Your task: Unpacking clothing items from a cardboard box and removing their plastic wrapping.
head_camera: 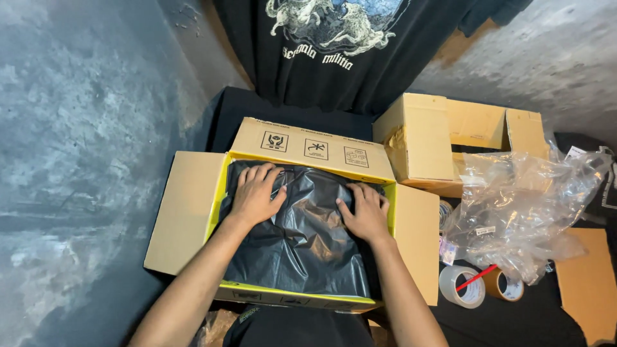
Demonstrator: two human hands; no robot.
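Note:
An open cardboard box (186, 205) with yellow inner edges lies in front of me, its flaps spread out. A glossy black plastic bag (302, 247) fills its inside. My left hand (256, 193) lies flat on the bag's upper left part, fingers spread toward the box's far wall. My right hand (365, 211) presses palm-down on the bag near the right wall. Neither hand grips anything; both rest on the plastic.
A second open cardboard box (443, 138) stands at the back right. Crumpled clear plastic wrap (520, 205) lies right of the boxes, with a clear tape roll (461, 286), a brown tape roll (504, 286) and a red-handled tool (477, 277) below it. A black printed shirt (340, 45) hangs behind.

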